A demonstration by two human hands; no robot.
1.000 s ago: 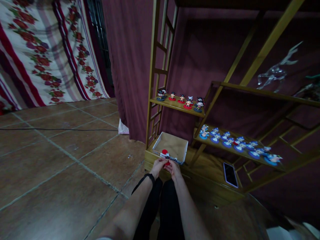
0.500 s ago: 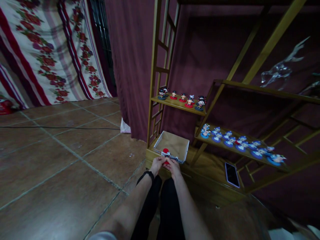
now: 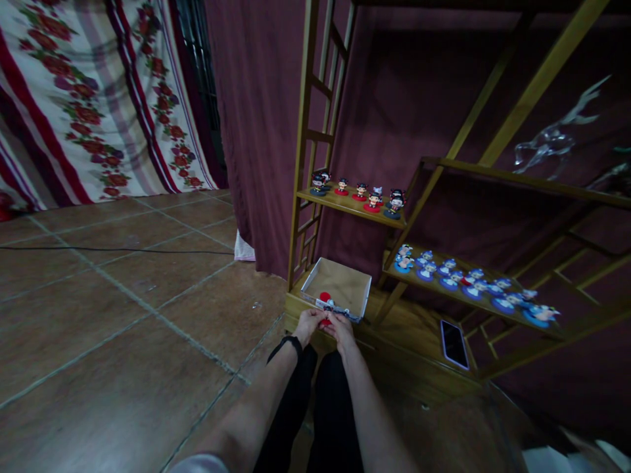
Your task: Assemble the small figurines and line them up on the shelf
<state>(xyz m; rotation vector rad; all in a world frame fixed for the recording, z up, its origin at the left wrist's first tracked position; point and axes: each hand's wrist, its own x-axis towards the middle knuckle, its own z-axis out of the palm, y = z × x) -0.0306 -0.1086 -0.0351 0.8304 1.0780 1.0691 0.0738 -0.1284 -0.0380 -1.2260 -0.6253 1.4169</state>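
My left hand (image 3: 307,325) and my right hand (image 3: 340,330) meet just in front of a shallow cardboard box (image 3: 345,284) on the lowest wooden shelf. Both hands are closed together around a small red-based figurine (image 3: 325,321), of which only a bit of red shows between the fingers. Another red-based figurine (image 3: 325,299) lies inside the box near its front edge. A black band is on my left wrist.
A wooden shelf unit (image 3: 355,205) carries red-based figurines (image 3: 362,196) on one level and blue-based figurines (image 3: 468,282) on another. A phone (image 3: 453,343) lies on the bottom board. A glass deer (image 3: 557,138) stands higher up. Tiled floor (image 3: 123,309) extends left, with a cable.
The hands have stayed together at the box's front edge, shifting only slightly. The view has drifted a little.
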